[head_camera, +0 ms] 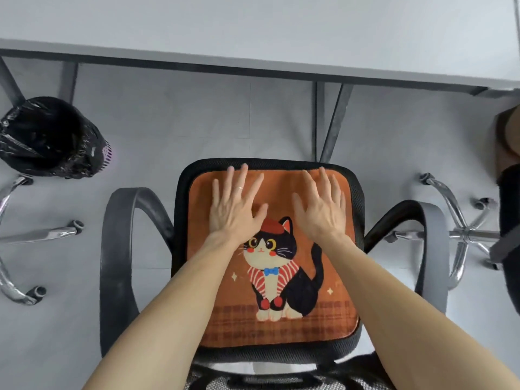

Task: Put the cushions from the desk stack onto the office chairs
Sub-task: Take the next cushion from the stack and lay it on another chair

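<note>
An orange cushion [306,319] printed with a black-and-white cat lies flat on the seat of a black mesh office chair [180,192] right below me. My left hand [235,209] rests palm down on the cushion's far left part, fingers spread, a ring on one finger. My right hand [322,206] lies flat the same way on the far right part. Neither hand grips anything. The desk stack of cushions is out of view.
The grey desk [253,29] runs across the top, its dark legs behind the chair. A bin lined with a black bag [50,136] stands at the left. Chrome chair bases [464,232] flank both sides. Grey armrests [118,249] bracket the seat.
</note>
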`<state>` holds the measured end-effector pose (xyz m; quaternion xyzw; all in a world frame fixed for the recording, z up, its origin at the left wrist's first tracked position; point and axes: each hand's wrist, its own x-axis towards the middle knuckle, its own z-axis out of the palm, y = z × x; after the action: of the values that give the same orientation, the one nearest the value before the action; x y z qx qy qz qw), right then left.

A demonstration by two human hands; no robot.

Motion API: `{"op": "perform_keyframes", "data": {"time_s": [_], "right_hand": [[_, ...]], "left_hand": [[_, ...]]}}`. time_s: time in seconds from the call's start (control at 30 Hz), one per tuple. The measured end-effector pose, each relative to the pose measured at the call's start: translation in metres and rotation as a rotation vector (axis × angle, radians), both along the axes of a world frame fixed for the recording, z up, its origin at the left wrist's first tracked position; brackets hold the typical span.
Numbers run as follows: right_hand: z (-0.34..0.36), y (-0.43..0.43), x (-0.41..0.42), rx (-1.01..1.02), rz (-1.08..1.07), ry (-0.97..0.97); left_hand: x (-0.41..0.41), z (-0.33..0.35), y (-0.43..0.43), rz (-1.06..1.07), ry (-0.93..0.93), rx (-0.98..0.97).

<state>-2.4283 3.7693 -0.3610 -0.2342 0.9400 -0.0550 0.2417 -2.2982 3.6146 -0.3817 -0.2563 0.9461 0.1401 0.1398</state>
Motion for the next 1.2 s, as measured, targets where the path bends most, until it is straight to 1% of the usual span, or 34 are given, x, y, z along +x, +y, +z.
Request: {"op": "perform_keyframes", "data": {"time_s": [0.1,0.27,0.43,0.53,0.6,0.7,0.8,0.87,1.0,1.07,1.13,1.17,1.2], "right_hand": [[-0.031,0.003,-0.020,0.045,-0.066,-0.015],[-0.058,0.017,-0.021,0.000,-0.049,0.112],[-0.055,0.015,-0.023,0.028,-0.024,0.044],[-0.043,0.021,-0.021,0.067,-0.040,0.002],[-0.036,0.035,-0.008,0.047,-0.112,0.029],[-0.035,0.063,0.034,-0.003,-0.198,0.066],[-0.044,0.088,0.067,0.040,-0.223,0.091],[-0.055,0.097,0.069,0.057,-0.216,0.110],[-0.065,0.097,0.065,0.059,-0.196,0.120],[-0.060,0.095,0.062,0.042,-0.197,0.099],[-0.050,0.094,0.063,0.053,-0.173,0.077],[-0.045,0.092,0.065,0.063,-0.203,0.059],[-0.041,0.088,0.067,0.063,-0.288,0.038]], "left_hand": [[-0.005,-0.024,-0.016,0.078,-0.028,-0.004],[0.005,-0.039,-0.022,0.156,0.007,-0.084],[0.008,-0.038,-0.023,0.153,-0.011,-0.057],[0.018,-0.030,-0.011,0.228,-0.052,-0.025],[0.034,-0.024,0.012,0.255,-0.062,0.001],[0.070,-0.023,0.044,0.284,-0.067,0.019],[0.095,-0.033,0.049,0.262,-0.052,-0.027],[0.095,-0.040,0.047,0.231,-0.061,-0.052],[0.092,-0.041,0.054,0.258,-0.078,-0.055],[0.093,-0.036,0.054,0.273,-0.113,-0.013],[0.092,-0.028,0.057,0.302,-0.154,0.014],[0.090,-0.019,0.058,0.356,-0.200,0.051],[0.085,-0.013,0.059,0.451,-0.243,0.090]]}}
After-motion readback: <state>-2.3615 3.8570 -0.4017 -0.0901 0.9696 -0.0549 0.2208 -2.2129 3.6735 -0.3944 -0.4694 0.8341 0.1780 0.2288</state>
